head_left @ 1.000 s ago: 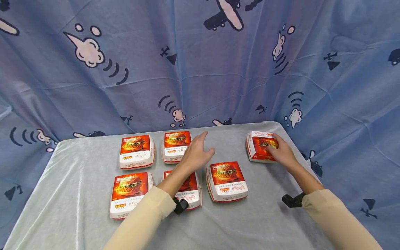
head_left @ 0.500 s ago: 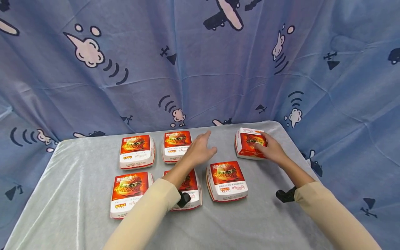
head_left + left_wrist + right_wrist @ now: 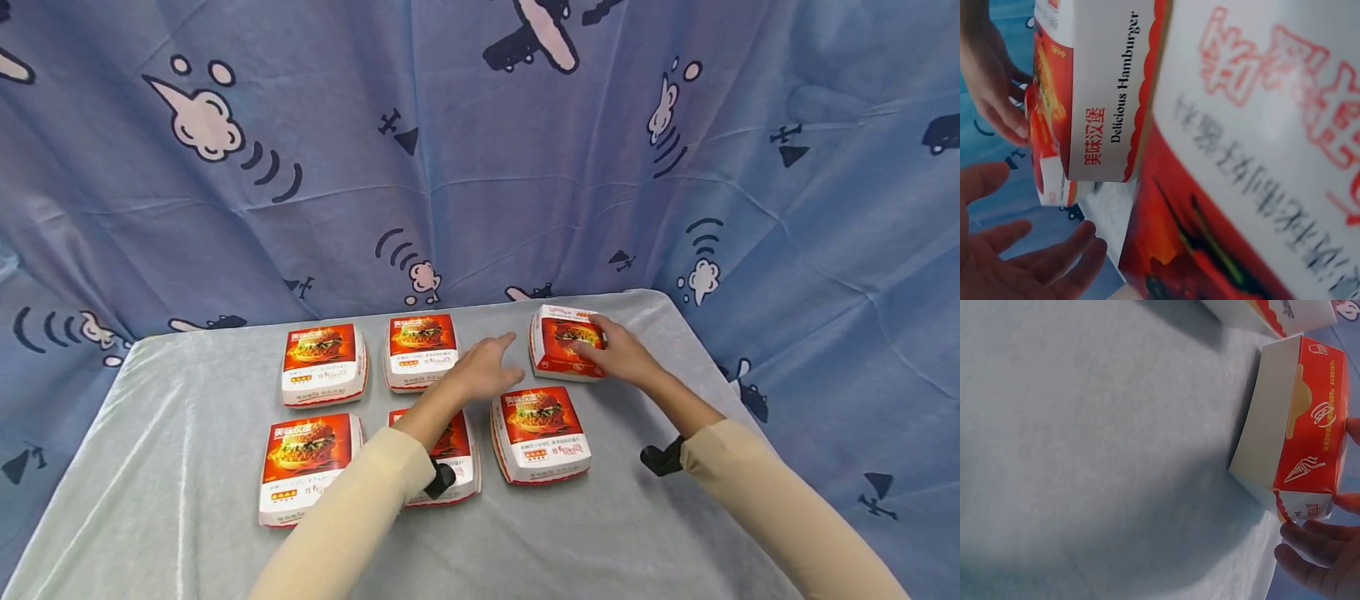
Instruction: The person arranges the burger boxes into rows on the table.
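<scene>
At the back right of the table in the head view, my right hand grips a red and white hamburger box by its right side, thumb lying over the top. The right wrist view shows fingertips against the end of that box, whose base appears to be on the cloth. My left hand hovers with fingers spread, holding nothing, between the back middle hamburger box and the front right hamburger box. In the left wrist view the left hand is beside a box side lettered "Delicious Hamburger".
Two more hamburger boxes stand at the left, a back one and a front one. The left forearm partly covers the front middle box. Grey cloth covers the table; a blue patterned curtain hangs behind it.
My right hand has moved the hamburger box left along the back of the table, towards the back middle box. My left hand has shifted only slightly and stays spread.
</scene>
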`<state>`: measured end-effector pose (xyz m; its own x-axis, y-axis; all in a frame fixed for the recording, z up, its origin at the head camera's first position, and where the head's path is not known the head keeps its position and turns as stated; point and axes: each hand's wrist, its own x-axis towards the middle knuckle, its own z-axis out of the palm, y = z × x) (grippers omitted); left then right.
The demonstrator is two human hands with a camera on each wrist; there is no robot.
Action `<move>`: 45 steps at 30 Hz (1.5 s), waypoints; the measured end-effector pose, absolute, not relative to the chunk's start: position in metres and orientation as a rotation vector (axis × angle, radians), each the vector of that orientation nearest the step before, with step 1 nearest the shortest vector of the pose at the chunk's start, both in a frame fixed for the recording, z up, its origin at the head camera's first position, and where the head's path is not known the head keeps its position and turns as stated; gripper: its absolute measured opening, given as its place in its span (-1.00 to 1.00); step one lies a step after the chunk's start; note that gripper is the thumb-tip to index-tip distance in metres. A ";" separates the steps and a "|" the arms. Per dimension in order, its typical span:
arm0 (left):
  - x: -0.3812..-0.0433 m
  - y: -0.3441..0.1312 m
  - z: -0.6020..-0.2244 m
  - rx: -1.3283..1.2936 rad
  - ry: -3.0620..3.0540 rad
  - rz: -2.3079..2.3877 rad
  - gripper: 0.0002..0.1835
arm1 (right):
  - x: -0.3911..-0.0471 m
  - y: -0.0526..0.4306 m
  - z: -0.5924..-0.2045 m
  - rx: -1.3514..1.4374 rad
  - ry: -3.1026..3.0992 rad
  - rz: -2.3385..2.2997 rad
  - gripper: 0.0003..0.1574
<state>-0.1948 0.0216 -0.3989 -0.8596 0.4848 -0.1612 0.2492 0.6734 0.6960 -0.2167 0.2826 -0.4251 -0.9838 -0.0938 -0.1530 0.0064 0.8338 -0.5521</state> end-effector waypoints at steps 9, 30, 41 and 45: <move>-0.193 0.022 -0.399 0.571 2.519 1.001 -0.26 | -0.222 0.262 -0.424 -0.150 2.827 -0.835 -0.03; -0.193 0.028 -0.400 0.568 2.510 0.923 -0.30 | -0.230 0.236 -0.418 -0.249 2.796 -0.786 -0.06; -0.192 0.029 -0.401 0.580 2.534 0.854 -0.33 | -0.231 0.233 -0.417 -0.278 2.789 -0.760 -0.07; -0.191 0.029 -0.401 0.583 2.565 0.798 -0.33 | -0.229 0.231 -0.413 -0.263 2.802 -0.730 -0.08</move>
<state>-0.1906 0.0291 -0.4011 -0.8371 0.4920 -0.2390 0.2695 0.7512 0.6026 -0.2293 0.2311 -0.4132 -0.9566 -0.2303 -0.1786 -0.1139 0.8595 -0.4983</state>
